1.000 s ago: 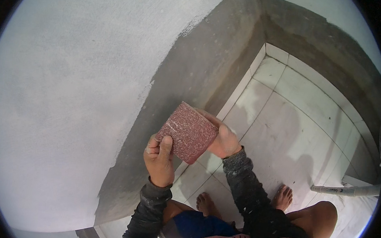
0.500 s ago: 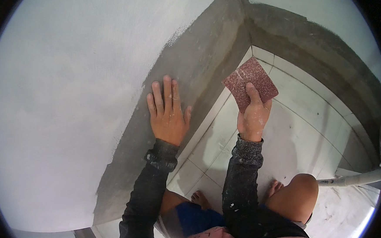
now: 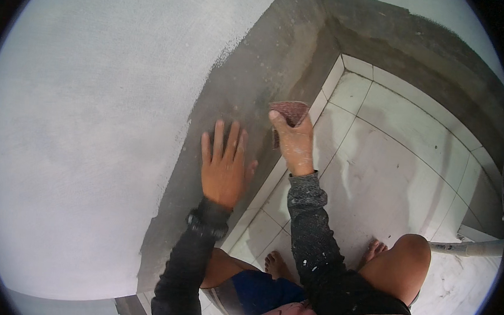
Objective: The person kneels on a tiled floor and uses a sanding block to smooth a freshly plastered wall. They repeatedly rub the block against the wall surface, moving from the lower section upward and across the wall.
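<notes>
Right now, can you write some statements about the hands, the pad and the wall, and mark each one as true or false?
1. The left hand lies flat with spread fingers on the dark grey band of the wall. True.
2. The right hand holds a reddish abrasive pad. True.
3. Both hands grip the pad together. False: only the right hand holds it; the left hand is apart from it, on the wall.
4. The floor is bare earth. False: it is covered with pale square tiles.
5. The person wears shoes. False: a bare foot shows on the tiles.
6. The upper part of the wall is light grey. True.
</notes>
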### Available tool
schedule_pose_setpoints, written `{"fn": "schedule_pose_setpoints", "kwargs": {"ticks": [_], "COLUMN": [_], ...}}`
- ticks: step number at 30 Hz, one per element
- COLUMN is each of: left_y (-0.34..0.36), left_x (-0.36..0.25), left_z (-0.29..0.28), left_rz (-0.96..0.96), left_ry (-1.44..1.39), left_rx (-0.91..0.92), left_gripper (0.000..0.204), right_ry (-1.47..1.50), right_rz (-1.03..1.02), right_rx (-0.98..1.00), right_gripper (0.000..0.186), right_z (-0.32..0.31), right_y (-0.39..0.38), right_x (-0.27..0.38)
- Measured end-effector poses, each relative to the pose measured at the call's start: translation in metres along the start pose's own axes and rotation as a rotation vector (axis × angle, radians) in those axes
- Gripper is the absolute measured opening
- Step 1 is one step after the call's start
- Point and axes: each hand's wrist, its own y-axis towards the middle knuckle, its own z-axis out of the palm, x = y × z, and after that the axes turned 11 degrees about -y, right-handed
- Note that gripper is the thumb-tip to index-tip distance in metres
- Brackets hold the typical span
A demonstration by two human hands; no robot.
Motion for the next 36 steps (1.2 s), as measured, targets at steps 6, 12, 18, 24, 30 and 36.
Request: {"fn": "schedule_pose_setpoints", "kwargs": {"ticks": [6,12,18,24,30,36], "left_y": [-0.070,-0.073,-0.076,-0.083,-0.089,-0.095], "left_x": [-0.007,0.008,0.014,0.027,0.033,0.035], "left_z": [-0.002,0.005,0.008,0.003,0.002,-0.001], "left_rz": [-0.203,-0.085,-0.052,0.029,0.003,-0.041], "left_ry": [-0.486,-0.691,-0.746,-0.815,-0.871,-0.852], "left_rx": [0.110,-0.034,-0.002,-0.076,-0.082,-0.025], "left_gripper": [0.050,0.045,0.044,0.045,0.041,0.040], "right_ry": [-0.209,-0.191,-0.189,-0.140,-0.175,-0.123], "right_rz": [0.017,0.013,-0.093,0.032,0.005,-0.083], "right_rx": [0.107,-0.030,-0.046,-0.029,-0.070,-0.077], "right_gripper": [0.059,0.065,0.061,0.061,0.060,0.041], "right_z": [0.037,0.059,0.064,0.066,0.070,0.074], "right_y": [-0.009,-0.019,-0.010,-0.006,-0.008,-0.002], "right_x": [-0.004,-0.009,-0.012,-0.015,-0.013,-0.006]}}
